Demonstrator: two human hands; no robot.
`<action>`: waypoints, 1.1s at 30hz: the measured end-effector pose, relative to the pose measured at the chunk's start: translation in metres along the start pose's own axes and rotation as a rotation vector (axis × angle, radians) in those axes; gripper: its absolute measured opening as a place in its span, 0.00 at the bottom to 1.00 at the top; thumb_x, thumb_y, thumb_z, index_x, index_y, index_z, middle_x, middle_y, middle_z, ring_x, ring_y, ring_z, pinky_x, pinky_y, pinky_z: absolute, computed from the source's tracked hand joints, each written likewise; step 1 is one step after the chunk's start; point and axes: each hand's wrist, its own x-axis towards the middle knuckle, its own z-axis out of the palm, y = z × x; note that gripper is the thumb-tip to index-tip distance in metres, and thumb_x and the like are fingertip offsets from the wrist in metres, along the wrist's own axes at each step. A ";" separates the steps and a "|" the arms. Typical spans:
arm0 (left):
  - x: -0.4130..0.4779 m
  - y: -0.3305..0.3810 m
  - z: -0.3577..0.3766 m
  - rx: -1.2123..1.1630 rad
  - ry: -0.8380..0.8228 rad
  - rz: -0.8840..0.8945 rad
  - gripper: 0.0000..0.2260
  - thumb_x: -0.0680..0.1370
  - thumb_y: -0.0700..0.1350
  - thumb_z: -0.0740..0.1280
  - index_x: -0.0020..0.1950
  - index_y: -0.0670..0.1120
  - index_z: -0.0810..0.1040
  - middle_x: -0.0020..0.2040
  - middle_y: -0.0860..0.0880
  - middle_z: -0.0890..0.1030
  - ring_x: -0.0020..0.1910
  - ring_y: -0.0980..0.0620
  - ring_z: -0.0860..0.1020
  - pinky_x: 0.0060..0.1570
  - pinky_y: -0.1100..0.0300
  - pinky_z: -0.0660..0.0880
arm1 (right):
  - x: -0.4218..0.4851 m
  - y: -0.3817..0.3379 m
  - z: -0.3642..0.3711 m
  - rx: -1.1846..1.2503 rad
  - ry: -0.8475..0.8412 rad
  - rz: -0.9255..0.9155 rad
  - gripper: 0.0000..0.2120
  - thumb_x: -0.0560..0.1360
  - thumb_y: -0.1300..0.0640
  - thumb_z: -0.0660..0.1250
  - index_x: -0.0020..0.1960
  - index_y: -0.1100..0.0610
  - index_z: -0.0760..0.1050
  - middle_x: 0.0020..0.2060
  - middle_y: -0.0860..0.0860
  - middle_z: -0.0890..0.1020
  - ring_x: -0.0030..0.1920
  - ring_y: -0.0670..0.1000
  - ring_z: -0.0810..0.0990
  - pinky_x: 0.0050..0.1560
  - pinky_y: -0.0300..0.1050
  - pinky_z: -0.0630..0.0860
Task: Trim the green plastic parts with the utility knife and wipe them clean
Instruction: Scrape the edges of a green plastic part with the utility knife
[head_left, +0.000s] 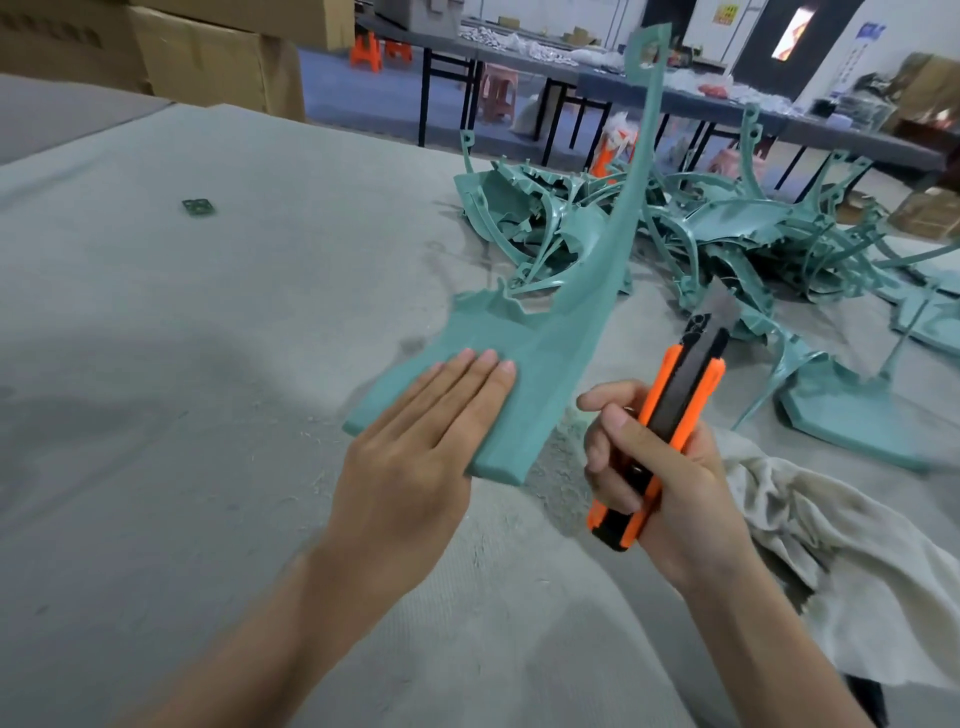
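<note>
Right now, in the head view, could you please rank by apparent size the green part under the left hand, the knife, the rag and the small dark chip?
Green part and rag: too alike to rank; the frame crops the rag.
Utility knife.
Dark chip: farther away, still clearly smallest.

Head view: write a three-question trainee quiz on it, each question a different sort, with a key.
1. True or false: the left hand lies flat on the green part.
2. The right hand grips: A) a brush; B) the utility knife; C) scissors.
3. Fill in: the crumpled cloth lies on the person's ____ side.
Key: 1 true; 2 B; 3 right.
</note>
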 end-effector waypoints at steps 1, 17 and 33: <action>0.000 -0.002 0.000 0.017 0.019 -0.025 0.23 0.70 0.30 0.54 0.63 0.35 0.77 0.62 0.41 0.78 0.62 0.43 0.76 0.65 0.52 0.68 | -0.001 0.000 0.000 -0.080 0.054 -0.011 0.09 0.72 0.48 0.70 0.45 0.53 0.83 0.28 0.52 0.74 0.23 0.46 0.64 0.25 0.36 0.61; 0.000 -0.012 0.004 0.058 0.135 -0.194 0.25 0.66 0.35 0.56 0.60 0.35 0.79 0.55 0.41 0.82 0.54 0.47 0.71 0.49 0.57 0.69 | -0.020 0.011 0.028 -0.893 -0.033 -0.322 0.29 0.79 0.33 0.55 0.34 0.57 0.65 0.25 0.51 0.62 0.25 0.46 0.62 0.27 0.42 0.57; -0.002 -0.005 0.004 0.077 0.113 -0.120 0.23 0.67 0.34 0.56 0.59 0.34 0.79 0.54 0.41 0.83 0.52 0.48 0.76 0.52 0.56 0.69 | -0.014 0.017 0.021 -0.963 0.153 -0.285 0.27 0.77 0.30 0.53 0.35 0.52 0.64 0.25 0.49 0.62 0.25 0.44 0.61 0.27 0.42 0.57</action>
